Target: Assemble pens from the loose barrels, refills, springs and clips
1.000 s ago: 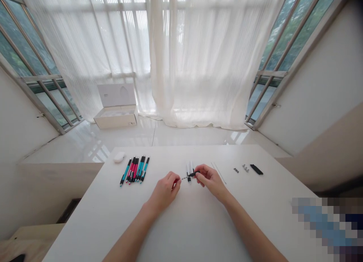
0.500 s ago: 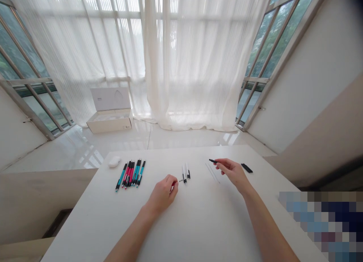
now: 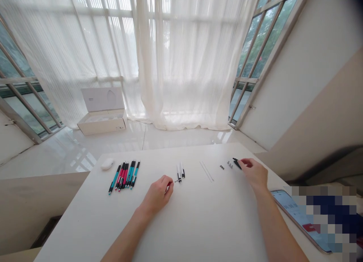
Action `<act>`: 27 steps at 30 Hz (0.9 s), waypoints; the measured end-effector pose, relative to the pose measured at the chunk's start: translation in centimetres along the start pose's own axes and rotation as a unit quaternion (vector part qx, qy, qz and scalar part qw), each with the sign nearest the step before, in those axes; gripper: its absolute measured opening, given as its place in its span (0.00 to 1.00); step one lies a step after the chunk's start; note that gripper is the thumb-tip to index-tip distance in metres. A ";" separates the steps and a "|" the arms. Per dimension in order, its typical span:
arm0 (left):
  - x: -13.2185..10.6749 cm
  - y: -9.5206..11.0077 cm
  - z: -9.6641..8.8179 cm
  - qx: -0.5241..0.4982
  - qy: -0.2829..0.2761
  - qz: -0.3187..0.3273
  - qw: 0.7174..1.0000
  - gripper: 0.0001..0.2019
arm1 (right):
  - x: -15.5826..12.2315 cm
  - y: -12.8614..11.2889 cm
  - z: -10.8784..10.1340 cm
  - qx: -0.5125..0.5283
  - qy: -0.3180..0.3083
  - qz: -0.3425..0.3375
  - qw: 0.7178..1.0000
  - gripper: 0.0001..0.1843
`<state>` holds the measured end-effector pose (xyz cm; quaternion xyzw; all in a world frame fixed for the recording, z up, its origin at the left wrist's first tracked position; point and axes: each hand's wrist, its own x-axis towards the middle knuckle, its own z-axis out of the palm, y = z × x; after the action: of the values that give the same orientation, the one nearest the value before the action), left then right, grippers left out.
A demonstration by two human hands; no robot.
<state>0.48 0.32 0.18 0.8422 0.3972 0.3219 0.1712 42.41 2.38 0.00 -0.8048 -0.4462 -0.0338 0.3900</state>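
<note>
My left hand (image 3: 159,192) rests on the white table with thumb and fingers pinched together. A small metallic piece (image 3: 177,181) shows at its fingertips; I cannot tell whether it is held. Just beyond lie two white pen barrels (image 3: 178,171) with black clips. My right hand (image 3: 252,172) is over the far right of the table, its fingers closed on a black pen grip (image 3: 237,163); another black piece shows right by it. Left of this hand are several small grey tips (image 3: 229,164), a few dark little parts (image 3: 222,167) and two thin refills (image 3: 206,171).
Several teal and red pens with black ends (image 3: 124,175) lie in a row at the left. A white earphone case (image 3: 107,164) sits beyond them. A phone (image 3: 300,220) lies at the right edge. An open white box (image 3: 102,122) stands on the ledge behind.
My right hand has moved right with the black grip, from above the refills to beside the other black piece. The left hand keeps its place by the barrels. The view has shifted slightly right.
</note>
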 end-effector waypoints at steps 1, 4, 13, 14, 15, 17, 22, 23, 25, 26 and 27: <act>0.0 0.0 0.0 0.001 -0.001 0.001 1.000 0.08 | -0.2 0.0 0.1 -0.020 -0.007 0.001 1.000 0.17; 0.1 0.0 -0.1 0.004 -0.004 0.003 1.000 0.07 | -0.6 -0.3 0.4 -0.065 -0.032 -0.001 0.997 0.16; -0.1 0.1 -0.3 0.007 -0.014 0.009 1.000 0.07 | -1.4 -1.2 0.3 -0.131 -0.053 0.001 0.990 0.12; -0.1 0.1 -0.3 0.006 -0.015 0.009 1.000 0.07 | -1.5 -1.3 0.3 -0.137 -0.057 0.000 0.989 0.12; -0.1 0.1 -0.3 0.005 -0.014 0.008 1.000 0.07 | -1.6 -1.3 0.3 -0.141 -0.061 0.000 0.988 0.12; -0.1 0.2 -0.3 0.003 -0.014 0.009 1.000 0.07 | -1.6 -1.4 0.3 -0.147 -0.066 0.002 0.987 0.12; 0.1 0.2 -0.4 -0.003 -0.011 0.013 1.000 0.07 | -1.7 -2.2 -0.1 -0.130 -0.028 -0.008 0.991 0.13; 0.1 0.2 -0.4 -0.003 -0.009 0.013 1.000 0.07 | -1.7 -2.7 -0.2 -0.110 -0.004 -0.018 0.994 0.14; 0.1 0.2 -0.4 -0.005 -0.004 0.013 1.000 0.08 | -2.1 -4.3 -0.3 -0.045 0.034 -0.044 0.997 0.14; 0.2 0.2 -0.4 -0.007 -0.002 0.014 1.000 0.08 | -2.5 -5.4 -0.2 -0.003 0.035 -0.060 0.998 0.14; 0.2 0.1 -0.4 -0.011 -0.001 0.014 1.000 0.08 | -3.1 -6.7 -0.1 0.043 0.022 -0.080 0.996 0.14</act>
<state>0.35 0.39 0.60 0.8460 0.3813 0.3283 0.1763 35.58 2.10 2.82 -0.7479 -0.5018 -0.0639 0.4298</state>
